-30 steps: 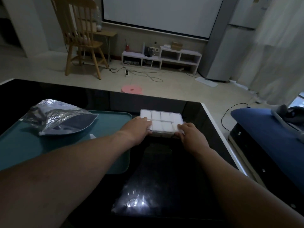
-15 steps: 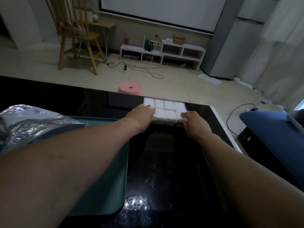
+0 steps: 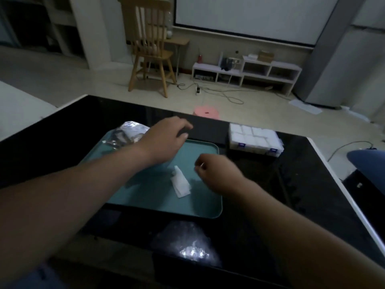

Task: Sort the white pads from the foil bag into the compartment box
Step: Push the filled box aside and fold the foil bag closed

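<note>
Teal tray [image 3: 204, 205] on the dark glass table [image 3: 260, 205] is the reference for every place given below. The foil bag [image 3: 129, 132] lies crumpled on the tray's far-left corner, half hidden behind the left forearm. One loose white pad [image 3: 181, 183] lies near the tray's middle (it could be an empty wrapper, as the blur hides which). The compartment box [image 3: 255, 140] stands off the tray, just past its far-right corner. The left hand [image 3: 166, 138] hovers over the tray's far edge with fingers loosely bent, and no object shows in it. The right hand [image 3: 216, 172] hangs just right of the loose pad with its fingers curled. A pale sliver shows at its fingertips, but I cannot tell whether it pinches anything. The step looks like gathering that last piece: pinch it by its long edges, lift it clear of the tray's rim, and check the box lid first, since its two blue latches [image 3: 241, 145] face the person and it may be closed. By count there is one bag, one tray, one box and one loose piece. Roughly eight filled cells sit in two rows, though the blur makes that number unsure.
</note>
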Demonstrator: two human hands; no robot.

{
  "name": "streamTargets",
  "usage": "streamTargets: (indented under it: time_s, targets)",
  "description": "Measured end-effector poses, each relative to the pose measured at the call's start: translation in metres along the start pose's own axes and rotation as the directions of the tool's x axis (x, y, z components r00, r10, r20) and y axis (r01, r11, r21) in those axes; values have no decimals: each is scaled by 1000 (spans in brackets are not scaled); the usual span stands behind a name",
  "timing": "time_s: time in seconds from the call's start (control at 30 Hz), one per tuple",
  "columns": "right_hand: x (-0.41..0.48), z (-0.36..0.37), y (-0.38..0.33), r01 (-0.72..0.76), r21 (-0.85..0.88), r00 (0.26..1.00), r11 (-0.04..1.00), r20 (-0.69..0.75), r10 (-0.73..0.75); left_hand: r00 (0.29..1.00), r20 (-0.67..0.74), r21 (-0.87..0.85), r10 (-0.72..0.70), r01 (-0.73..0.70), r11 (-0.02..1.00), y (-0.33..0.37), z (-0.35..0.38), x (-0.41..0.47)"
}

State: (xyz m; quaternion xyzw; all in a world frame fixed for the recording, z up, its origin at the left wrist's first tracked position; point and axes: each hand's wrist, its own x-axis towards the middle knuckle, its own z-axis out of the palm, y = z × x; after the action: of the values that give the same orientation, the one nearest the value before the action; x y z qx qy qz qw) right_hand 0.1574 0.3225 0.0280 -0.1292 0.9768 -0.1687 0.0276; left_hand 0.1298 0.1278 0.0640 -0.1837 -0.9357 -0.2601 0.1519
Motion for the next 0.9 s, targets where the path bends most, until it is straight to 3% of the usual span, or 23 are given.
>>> streamTargets:
  time_s: [0.13,0.23,0.33,0.43,0.5,0.6,0.67,0.77,0.9]
  targets:
    - [-3,40,-42,-74,-37,986,997,147,79,988,-148,228,-51,84,970,-35,-11,-58]
    - [-1,53,-51,-127,-133,983,983,119,143,969,-189,322,-160,215,922,-53,-16,-72]
    - [-2,60,-57,-74,-150,991,986,96,89,944,-208,347,-256,316,883,-68,-22,-69]
    - [-2,66,-52,-78,-63,996,995,42,81,940,-151,343,-307,341,875,-75,-15,-62]
    - [1,68,-46,-153,143,987,978,-24,158,949,-111,350,-296,316,882,-75,-10,-58]
    - [11,60,-43,-268,598,944,755,8,329,957,-107,398,-268,289,871,-77,-9,-54]
    - [23,52,-50,-300,764,933,571,110,343,954,-110,409,-280,300,861,-85,-11,-53]
    - [44,46,-67,-322,854,935,408,219,278,955,-96,396,-282,296,869,-103,-11,-55]
    - [71,46,-87,-352,874,927,336,275,256,942,-164,395,-292,334,856,-116,-9,-59]
